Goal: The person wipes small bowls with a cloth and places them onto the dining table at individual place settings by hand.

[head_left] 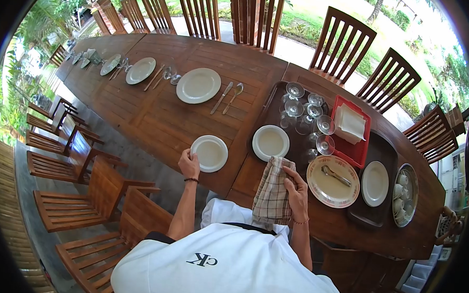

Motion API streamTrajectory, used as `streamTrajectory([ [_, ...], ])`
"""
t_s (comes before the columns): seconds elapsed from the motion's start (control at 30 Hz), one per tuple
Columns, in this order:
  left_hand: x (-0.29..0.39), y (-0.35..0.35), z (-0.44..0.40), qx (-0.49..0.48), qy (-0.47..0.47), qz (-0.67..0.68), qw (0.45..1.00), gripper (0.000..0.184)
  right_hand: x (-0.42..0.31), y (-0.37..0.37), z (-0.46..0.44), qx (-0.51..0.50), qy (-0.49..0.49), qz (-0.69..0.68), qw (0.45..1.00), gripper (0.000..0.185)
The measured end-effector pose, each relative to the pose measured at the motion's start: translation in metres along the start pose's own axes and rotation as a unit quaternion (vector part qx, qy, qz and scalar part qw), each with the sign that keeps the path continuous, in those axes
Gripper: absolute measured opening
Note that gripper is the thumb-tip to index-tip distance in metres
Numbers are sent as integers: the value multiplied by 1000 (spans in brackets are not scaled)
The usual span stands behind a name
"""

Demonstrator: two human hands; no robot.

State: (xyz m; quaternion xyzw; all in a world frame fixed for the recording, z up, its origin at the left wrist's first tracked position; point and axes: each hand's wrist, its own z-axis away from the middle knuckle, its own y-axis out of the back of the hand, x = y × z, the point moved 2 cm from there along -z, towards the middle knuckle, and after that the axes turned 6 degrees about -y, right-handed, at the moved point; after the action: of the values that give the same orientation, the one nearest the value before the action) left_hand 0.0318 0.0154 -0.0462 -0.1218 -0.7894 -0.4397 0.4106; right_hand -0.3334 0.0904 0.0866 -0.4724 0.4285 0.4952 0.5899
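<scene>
My left hand [190,164] grips the left rim of a small white plate [210,153] at the near edge of the wooden table. In my right hand [296,193] is a folded checked cloth [273,192], hanging over the table's edge. Just beyond the cloth lies another small white plate [270,143]. To the right of my right hand sits an oval plate with a patterned rim [316,188], with some spoons or forks [336,175] in it; their exact kind is hard to make out.
A brown tray [270,103] carries several stemmed glasses [295,108]. Beside them is a red basket [356,158] of napkins [350,123]. Further right are a white plate [375,183] and a round tray of cups [401,193]. Place settings run down the table; chairs [343,46] line both sides.
</scene>
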Motion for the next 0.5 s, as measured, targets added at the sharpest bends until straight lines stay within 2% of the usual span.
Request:
streamTrajectory([
  [0.13, 13, 2, 1, 33, -51, -54, 997, 27, 0, 0, -1, -2, 1, 22, 1000, 35],
  [0.2, 29, 7, 3, 126, -142, -129, 973, 29, 1, 0, 0, -1, -4, 23, 1000, 35],
  [0.23, 37, 8, 4, 124, -144, -126, 974, 29, 2, -1, 0, -4, -8, 23, 1000, 35],
  [0.3, 58, 2, 12, 6, -154, 23, 988, 26, 3, -2, 0, -1, -9, 26, 1000, 36],
  [0.33, 75, 1, 18, 4, -154, 24, 988, 26, 4, -3, -1, -1, -9, 28, 1000, 36],
  [0.4, 110, -14, 35, -139, -123, 176, 967, 23, 4, -3, -2, 5, 1, 45, 999, 36],
  [0.5, 125, -51, 43, -192, -130, 171, 958, 22, 5, 1, -1, 11, 10, 61, 998, 36],
])
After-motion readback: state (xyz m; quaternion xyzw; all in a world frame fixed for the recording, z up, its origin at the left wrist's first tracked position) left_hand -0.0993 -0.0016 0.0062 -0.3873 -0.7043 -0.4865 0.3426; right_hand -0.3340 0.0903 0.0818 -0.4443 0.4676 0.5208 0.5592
